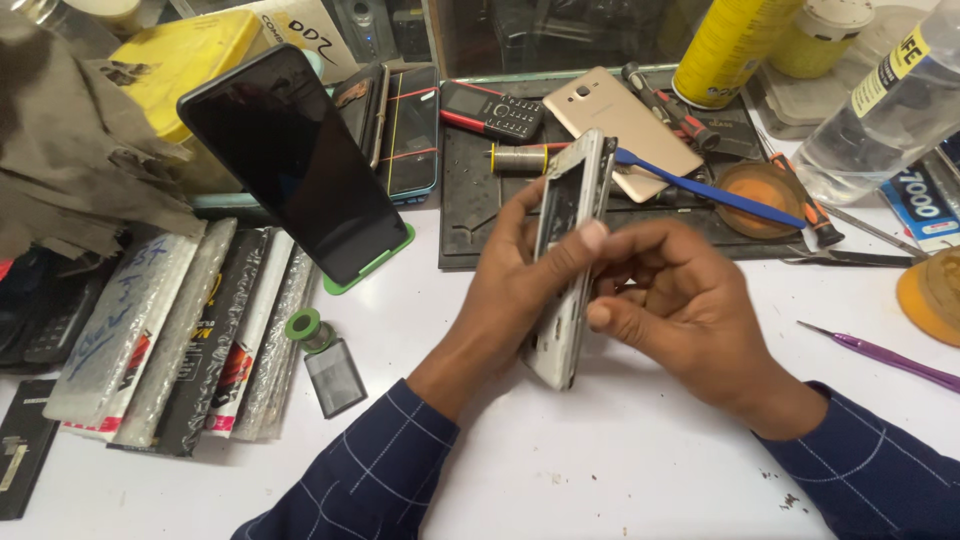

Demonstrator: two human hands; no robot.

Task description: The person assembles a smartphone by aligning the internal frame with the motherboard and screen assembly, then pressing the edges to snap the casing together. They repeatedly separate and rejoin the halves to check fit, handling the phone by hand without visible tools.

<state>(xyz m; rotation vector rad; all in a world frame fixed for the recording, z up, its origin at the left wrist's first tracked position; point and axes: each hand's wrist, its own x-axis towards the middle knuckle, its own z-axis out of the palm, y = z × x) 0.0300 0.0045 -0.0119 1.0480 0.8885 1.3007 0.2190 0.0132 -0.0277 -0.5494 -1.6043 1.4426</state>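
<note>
A phone frame point(570, 250), silver and stripped, is held on edge above the white table point(600, 470), tilted slightly, its top end toward the mat and its lower end near the wrists. It is gripped between both hands. The left hand point(505, 290) is wrapped around the frame's left side, fingers curled behind it and the thumb laid across the edge near the middle. The right hand point(680, 300) is half closed against the frame's right side, its forefinger pressed to the edge; the other fingers are folded into the palm. Whether anything small is pinched in the right hand cannot be told, since the palm is turned away.

Just beyond the hands a dark mat point(470, 215) is seen, carrying a gold back cover point(620, 125), a keypad phone point(495, 110), a blue pry tool point(710, 190) and a small metal cylinder point(520, 158). To the right of the right hand a purple-handled tool point(890, 358) lies on the table, well apart. Further right, a clear bottle point(880, 110) is cut off by the edge. To the left of the left hand a black phone point(290, 160) is propped on a green stand point(375, 262), and nearer the left sleeve lie a solder spool point(305, 328) and foil-wrapped packs point(170, 330). The frame's far face is hidden by the left hand's fingers.
</note>
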